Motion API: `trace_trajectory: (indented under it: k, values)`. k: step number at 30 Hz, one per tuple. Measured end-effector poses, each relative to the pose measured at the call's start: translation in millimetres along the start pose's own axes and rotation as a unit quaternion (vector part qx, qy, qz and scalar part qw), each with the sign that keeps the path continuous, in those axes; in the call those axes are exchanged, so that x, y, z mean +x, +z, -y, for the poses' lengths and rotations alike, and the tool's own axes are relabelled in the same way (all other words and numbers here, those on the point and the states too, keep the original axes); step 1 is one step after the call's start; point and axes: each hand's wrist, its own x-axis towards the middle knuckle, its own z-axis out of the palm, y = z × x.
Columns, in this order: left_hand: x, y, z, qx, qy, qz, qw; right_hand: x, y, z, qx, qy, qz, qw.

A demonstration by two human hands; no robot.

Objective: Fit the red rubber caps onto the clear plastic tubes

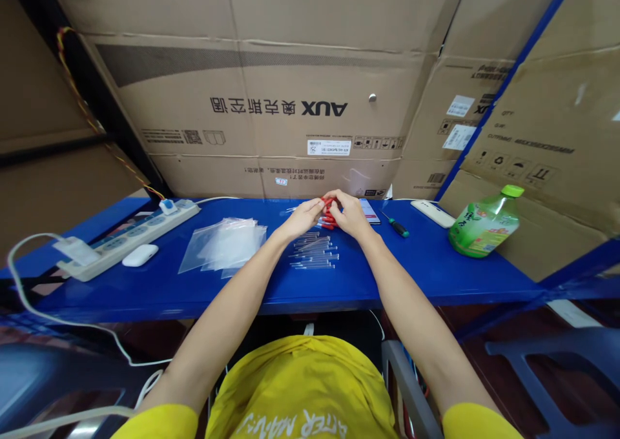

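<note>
Yellow shirt (303,387) below; both hands' fingers (314,208) pinch closed on red pieces (328,214).

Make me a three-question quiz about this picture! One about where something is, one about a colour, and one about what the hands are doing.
1. Where does the green bottle lie?
A. At the right end of the blue shelf
B. Next to the power strip
C. On the floor

2. What colour are the small pieces between the hands?
A. Yellow
B. Red
C. White

3. How are the two hands?
A. Far apart, resting flat
B. One raised in the air
C. Close together, fingers around the small pieces

Answers:
1. A, the bottle lies on its side at the right end of the blue shelf, far from the power strip.
2. B, the small pieces show red.
3. C, the left hand and right hand meet over them, above the clear tubes.
</note>
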Motion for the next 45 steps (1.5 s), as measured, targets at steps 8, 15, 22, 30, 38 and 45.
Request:
trace_trajectory:
  k: [8,15,22,30,38,45]
  values:
    - [1,-4.1,2,0.012,0.033,-0.006,0.999,-3,7,-2,0.072,0.026,0.023,0.997]
    - [1,-5.1,5,0.204,0.096,-0.047,0.973,-1,3,-8,0.028,0.008,0.010,1.000]
    - [2,-8.6,4,0.321,0.122,-0.035,0.939,0,7,-11,0.009,-0.001,0.012,1.000]
    - [2,-8.5,2,0.335,0.142,-0.034,0.931,-1,10,-9,-0.030,0.002,0.009,1.000]
    - [1,-11.0,0,0.289,0.135,-0.016,0.947,-1,7,-7,-0.017,0.010,0.017,1.000]
    - [3,-11.3,14,0.155,0.072,-0.014,0.985,-2,9,-10,0.050,0.016,0.042,0.998]
